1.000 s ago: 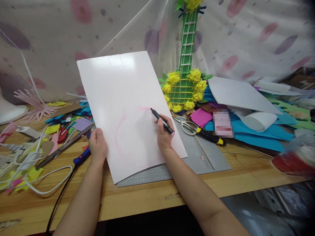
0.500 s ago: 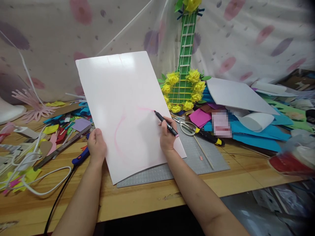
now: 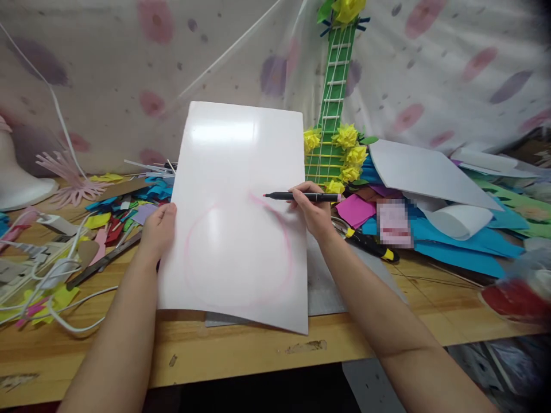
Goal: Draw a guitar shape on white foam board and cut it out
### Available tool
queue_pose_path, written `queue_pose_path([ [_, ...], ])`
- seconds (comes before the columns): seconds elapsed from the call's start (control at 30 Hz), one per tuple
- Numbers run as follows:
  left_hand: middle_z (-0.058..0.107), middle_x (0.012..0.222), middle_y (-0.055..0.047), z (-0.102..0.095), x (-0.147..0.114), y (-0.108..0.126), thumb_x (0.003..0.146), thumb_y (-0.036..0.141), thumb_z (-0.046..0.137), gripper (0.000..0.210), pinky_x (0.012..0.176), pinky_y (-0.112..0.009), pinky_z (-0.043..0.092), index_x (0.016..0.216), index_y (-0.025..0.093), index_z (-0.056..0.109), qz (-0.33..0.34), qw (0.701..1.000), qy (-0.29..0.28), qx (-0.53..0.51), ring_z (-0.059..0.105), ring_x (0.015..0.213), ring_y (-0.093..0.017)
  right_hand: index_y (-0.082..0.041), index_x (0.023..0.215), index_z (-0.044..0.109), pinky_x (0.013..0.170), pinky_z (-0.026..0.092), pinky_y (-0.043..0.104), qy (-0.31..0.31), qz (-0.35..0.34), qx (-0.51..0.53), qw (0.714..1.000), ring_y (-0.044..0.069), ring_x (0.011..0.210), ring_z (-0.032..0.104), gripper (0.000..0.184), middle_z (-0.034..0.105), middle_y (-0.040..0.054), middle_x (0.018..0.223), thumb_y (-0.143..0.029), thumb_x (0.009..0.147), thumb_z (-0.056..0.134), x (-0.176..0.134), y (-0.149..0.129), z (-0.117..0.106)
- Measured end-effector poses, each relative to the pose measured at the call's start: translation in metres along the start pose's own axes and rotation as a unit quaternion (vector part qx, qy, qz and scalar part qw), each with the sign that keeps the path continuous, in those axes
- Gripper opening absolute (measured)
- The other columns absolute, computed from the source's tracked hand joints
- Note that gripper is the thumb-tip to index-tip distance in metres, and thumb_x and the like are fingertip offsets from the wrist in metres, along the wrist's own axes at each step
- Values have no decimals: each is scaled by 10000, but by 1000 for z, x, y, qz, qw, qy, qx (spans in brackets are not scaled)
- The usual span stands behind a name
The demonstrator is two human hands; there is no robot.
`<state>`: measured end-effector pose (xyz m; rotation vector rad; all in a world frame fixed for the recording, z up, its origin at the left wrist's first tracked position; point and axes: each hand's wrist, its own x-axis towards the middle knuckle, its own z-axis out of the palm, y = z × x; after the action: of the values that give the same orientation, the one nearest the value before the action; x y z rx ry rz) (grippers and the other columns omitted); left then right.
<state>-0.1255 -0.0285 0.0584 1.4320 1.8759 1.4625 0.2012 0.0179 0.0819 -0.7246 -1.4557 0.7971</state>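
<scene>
A white board (image 3: 235, 172) is tilted up over the grey cutting mat (image 3: 329, 287), its surface glossy under the light. Faint pink curved lines on it form a large rounded outline, open near the top middle. My left hand (image 3: 159, 226) grips the board's left edge, thumb on the front and the other fingers hidden. Between the fingers of my right hand (image 3: 312, 209) is a black marker pen (image 3: 307, 197). Its pink tip points left, at or just over the right-hand line; contact is unclear.
Behind the board stands a green paper guitar (image 3: 336, 103) with yellow flowers. Scissors and a black-and-yellow tool (image 3: 372, 246) lie to the right, beside blue sheets (image 3: 456, 252) and a white panel (image 3: 430, 172). Paper scraps, a metal ruler (image 3: 103, 261) and white cables (image 3: 64, 321) crowd the left.
The board has turned from leaning left to nearly upright. My right hand has swung the marker to almost level. A pink line now shows down the board's right side.
</scene>
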Motion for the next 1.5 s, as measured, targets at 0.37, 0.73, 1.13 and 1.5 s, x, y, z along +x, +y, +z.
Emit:
queue_pose_path([
  [0.37,470,628,51,-9,29,23,907,272,429,281,545,-195,275,748,95,579,5,990,-80,113,374,578,-74,-187,736,593,536,380,246,-164,31,-28,986,92,547,470,241,510,-34,578,-423,781,597,19,11,-8],
  [0.73,368,547,55,-10,22,27,890,258,434,307,529,-213,209,615,134,493,13,994,-57,90,299,553,-79,-195,639,566,622,453,298,-146,54,11,988,108,557,492,192,469,-43,539,-357,734,609,17,20,-12],
  [1.13,395,587,53,-10,25,10,895,310,425,314,542,-209,227,647,130,492,31,992,-54,114,321,580,-76,-196,662,589,622,452,300,-173,64,-8,983,121,600,501,169,491,-28,565,-349,732,608,16,10,-12],
  [1.5,399,570,48,-10,24,5,893,338,420,319,544,-216,233,681,128,532,43,992,-56,100,322,585,-88,-192,663,599,685,465,347,-161,68,18,984,148,648,552,148,508,-23,580,-330,714,611,13,16,-17],
])
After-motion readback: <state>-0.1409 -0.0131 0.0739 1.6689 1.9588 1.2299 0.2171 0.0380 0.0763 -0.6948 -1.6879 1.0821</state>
